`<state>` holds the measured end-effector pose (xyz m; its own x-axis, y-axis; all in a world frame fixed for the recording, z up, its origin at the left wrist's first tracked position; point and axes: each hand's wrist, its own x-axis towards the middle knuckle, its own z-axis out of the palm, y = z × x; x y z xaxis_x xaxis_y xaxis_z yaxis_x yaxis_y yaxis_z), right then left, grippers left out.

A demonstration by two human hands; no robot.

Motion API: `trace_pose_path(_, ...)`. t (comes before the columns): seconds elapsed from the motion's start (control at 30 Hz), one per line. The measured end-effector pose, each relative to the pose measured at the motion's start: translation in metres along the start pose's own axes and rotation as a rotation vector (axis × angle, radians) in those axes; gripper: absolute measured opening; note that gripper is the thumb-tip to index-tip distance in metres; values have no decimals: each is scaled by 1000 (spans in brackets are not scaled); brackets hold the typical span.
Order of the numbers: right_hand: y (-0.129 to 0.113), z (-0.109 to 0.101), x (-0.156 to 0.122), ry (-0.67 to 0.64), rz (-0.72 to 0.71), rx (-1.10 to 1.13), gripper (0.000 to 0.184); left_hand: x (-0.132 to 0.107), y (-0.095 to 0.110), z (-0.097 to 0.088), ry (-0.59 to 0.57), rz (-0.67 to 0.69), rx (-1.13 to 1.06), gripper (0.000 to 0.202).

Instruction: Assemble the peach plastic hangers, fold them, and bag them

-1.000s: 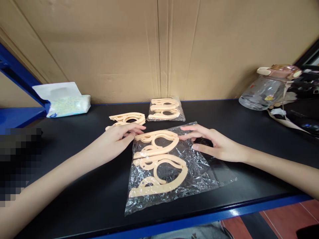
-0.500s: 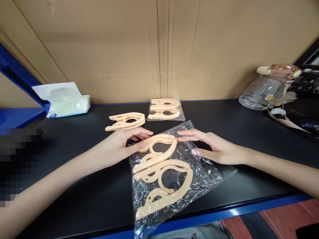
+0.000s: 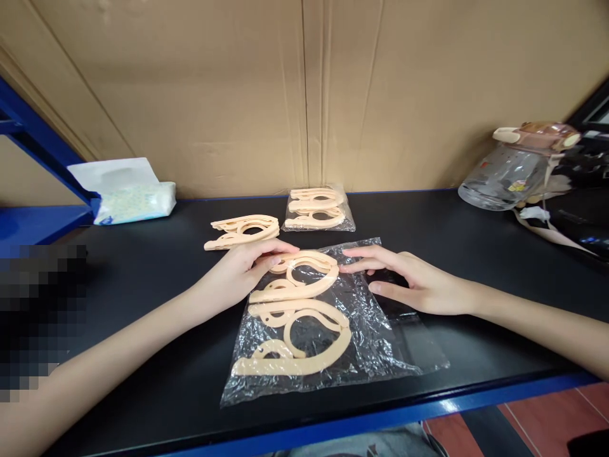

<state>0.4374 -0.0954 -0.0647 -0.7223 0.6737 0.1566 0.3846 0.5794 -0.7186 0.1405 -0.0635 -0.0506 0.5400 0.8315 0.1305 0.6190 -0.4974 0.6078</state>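
Note:
A clear plastic bag (image 3: 371, 343) lies on the black table in front of me, with beige folding hangers (image 3: 328, 358) folded up inside. At its far left edge, my left hand (image 3: 240, 270) pinches the bag and the end of the upper hanger between thumb and fingers. My right hand (image 3: 421, 282) has its fingers spread. Its fingertips rest at the right tip of the upper hanger, on or just over the film, and the thumb stands apart. Beyond the left hand sits a loose stack of folded hangers (image 3: 245, 231).
A second bagged set of hangers (image 3: 316, 209) lies near the cardboard wall (image 3: 214, 95). A tissue pack (image 3: 136, 200) sits back left. At back right a clear bottle (image 3: 507, 171) stands beside dark items. A blue edge (image 3: 442, 406) borders the table front.
The bag has turned, its near end swinging left and up from the table edge, so the hangers lie more level. My left hand has shifted slightly right; the right hand stays nearly in place.

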Motion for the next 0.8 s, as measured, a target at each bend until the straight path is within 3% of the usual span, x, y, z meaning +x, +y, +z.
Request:
trace_pose_path(0.3, -3, 1, 0, -16, -25, -38, 53, 0, -6, 1, -11, 39, -21, 34)
trace_pose_path(0.5, -1, 0, 1, 53, 58, -73, 48, -5, -3, -17, 124, 152, 202, 33)
trace_pose_path(0.67, -3, -8, -1, 2, 42, -166, 77, -3, -12, -45, 198, 75, 433, 42)
trace_pose_path(0.8, -7, -12, -4, -69, 82, -216, 88, -1, -30, -62, 158, -18, 535, 63)
